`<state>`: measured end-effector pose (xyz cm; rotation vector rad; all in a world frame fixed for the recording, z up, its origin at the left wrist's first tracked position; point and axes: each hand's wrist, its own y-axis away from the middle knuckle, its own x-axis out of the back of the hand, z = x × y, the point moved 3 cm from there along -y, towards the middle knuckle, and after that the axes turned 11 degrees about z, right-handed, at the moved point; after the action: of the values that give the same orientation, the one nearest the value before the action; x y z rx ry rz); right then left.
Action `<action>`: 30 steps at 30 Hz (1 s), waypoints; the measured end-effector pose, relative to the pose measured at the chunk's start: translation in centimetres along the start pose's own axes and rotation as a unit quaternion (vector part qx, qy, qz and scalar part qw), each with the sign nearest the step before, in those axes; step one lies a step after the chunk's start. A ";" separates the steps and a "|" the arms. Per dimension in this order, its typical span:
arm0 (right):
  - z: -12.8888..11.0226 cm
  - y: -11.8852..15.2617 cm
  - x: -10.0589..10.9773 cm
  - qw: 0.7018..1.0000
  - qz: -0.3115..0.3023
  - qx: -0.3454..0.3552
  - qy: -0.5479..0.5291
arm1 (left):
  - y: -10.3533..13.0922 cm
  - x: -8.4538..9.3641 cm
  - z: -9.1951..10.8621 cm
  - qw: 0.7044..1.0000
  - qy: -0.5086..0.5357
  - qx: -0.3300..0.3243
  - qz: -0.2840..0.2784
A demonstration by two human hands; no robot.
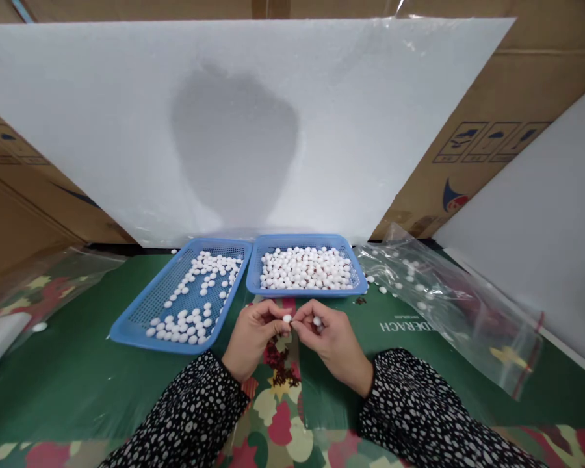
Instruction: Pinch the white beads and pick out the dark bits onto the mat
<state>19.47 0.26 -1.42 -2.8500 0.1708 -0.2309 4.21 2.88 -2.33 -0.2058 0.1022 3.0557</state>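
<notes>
My left hand pinches a small white ball between thumb and fingertips. Close to its right side, the thumb and forefinger of my right hand are pressed together; whatever lies between those tips is too small to make out. More white balls are tucked in the curled fingers of that hand. Below and between both hands lies a heap of dark red bits on the patterned cover. Just beyond the hands, a blue basket is full of white balls, some with reddish marks.
A second blue basket at the left holds scattered white balls. Clear plastic bags lie at the right, with loose balls near and under them. A white foam board leans upright against cardboard behind the baskets.
</notes>
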 end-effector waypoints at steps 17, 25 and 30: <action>0.5 -0.6 0.1 0.997 -0.044 -0.021 -0.057 | 0.4 -0.1 1.2 0.996 -0.069 -0.055 0.009; -2.3 -2.0 -0.9 0.981 -0.190 0.012 -0.034 | 2.3 1.9 5.1 0.993 -0.106 -0.054 0.019; -4.0 -8.6 1.1 0.975 -0.067 0.148 0.151 | 1.3 10.9 10.4 0.823 -0.532 -0.163 0.114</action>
<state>20.68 7.29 4.95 -2.5173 0.0021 -0.6602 -8.03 3.12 6.53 1.5602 -0.4891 2.8580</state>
